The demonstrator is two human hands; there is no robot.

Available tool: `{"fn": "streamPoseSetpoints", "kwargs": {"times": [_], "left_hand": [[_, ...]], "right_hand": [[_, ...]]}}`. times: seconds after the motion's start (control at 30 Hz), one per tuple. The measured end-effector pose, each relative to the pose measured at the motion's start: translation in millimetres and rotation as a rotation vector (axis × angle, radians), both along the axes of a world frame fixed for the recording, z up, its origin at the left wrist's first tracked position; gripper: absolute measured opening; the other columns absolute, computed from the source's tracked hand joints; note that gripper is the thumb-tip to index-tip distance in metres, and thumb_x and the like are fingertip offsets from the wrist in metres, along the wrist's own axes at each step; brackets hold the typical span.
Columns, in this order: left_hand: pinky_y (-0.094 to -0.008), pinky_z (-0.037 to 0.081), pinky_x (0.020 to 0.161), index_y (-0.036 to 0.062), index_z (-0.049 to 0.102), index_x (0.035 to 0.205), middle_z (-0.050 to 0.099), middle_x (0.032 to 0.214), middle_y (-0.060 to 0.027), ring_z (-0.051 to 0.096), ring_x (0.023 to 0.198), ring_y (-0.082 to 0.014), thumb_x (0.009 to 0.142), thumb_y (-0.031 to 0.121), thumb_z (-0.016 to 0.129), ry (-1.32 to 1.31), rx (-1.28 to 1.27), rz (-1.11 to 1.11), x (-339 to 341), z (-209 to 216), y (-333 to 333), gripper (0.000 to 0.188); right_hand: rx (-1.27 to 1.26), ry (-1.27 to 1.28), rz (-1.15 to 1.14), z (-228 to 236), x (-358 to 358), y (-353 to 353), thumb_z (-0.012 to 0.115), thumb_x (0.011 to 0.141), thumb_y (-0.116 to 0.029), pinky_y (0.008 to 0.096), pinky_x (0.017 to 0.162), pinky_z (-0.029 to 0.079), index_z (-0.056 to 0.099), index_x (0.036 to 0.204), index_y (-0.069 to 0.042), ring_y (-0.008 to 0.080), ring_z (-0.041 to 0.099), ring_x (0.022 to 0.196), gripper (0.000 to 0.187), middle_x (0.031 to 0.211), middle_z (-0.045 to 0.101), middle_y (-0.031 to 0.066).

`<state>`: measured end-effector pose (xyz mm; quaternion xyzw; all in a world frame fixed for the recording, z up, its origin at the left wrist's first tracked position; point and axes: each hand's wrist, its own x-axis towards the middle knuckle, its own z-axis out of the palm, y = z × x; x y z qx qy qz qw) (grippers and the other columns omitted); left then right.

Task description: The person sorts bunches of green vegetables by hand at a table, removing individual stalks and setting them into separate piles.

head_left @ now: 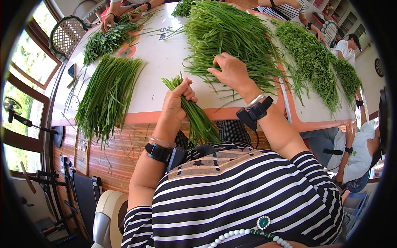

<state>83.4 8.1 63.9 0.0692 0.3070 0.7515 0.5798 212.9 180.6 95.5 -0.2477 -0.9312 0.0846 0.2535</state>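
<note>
My left hand (179, 97) is closed around a bunch of garlic chives (198, 120). Its pale cut ends poke up above the fist, and the long green leaves hang down toward my lap past the table's front edge. My right hand (233, 73) is over the near left edge of a large loose heap of garlic chives (231, 33), thumb and fingers bent in close to the stalks. Whatever lies between those fingertips is too small to make out. To the left, a neat stack of garlic chives (108, 91) lies with its leaf tips drooping over the front edge.
The white table (165, 53) has an orange border. A phone (72, 70) lies at its left side. Another person's hands (108, 22) work at a far-left chive pile (105, 43). More greens (310, 58) cover the right table, with people around it. A wicker chair (68, 37) stands far left.
</note>
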Motion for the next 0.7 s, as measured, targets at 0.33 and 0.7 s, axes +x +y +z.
{"fn": "streamPoseSetpoints", "kwargs": {"times": [0.33, 0.7], "left_hand": [[-0.0254, 0.039, 0.058, 0.0022, 0.054, 0.098, 0.038, 0.066, 0.0031, 0.038, 0.06, -0.0092, 0.094, 0.021, 0.064, 0.002, 0.039, 0.016, -3.9, -7.4, 0.3, 0.021], [-0.0269, 0.04, 0.061, -0.0003, 0.055, 0.119, 0.037, 0.066, 0.0036, 0.037, 0.061, -0.0094, 0.095, 0.02, 0.063, 0.035, 0.026, 0.068, 2.0, 1.3, 1.9, 0.033]], "right_hand": [[-0.376, 0.304, 0.127, 4.9, 1.7, 19.1, 0.07, 0.083, -0.01, 0.0305, 0.059, 0.047, 0.068, 0.084, -0.002, 0.0169, 0.058, 0.061, 0.008, 0.071, 0.064, 0.0084], [-0.683, 0.09, 0.308, 2.3, 8.6, -32.5, 0.068, 0.086, -0.008, 0.0254, 0.055, 0.046, 0.066, 0.087, 0.001, 0.0088, 0.057, 0.06, 0.01, 0.069, 0.065, 0.0049]]}}
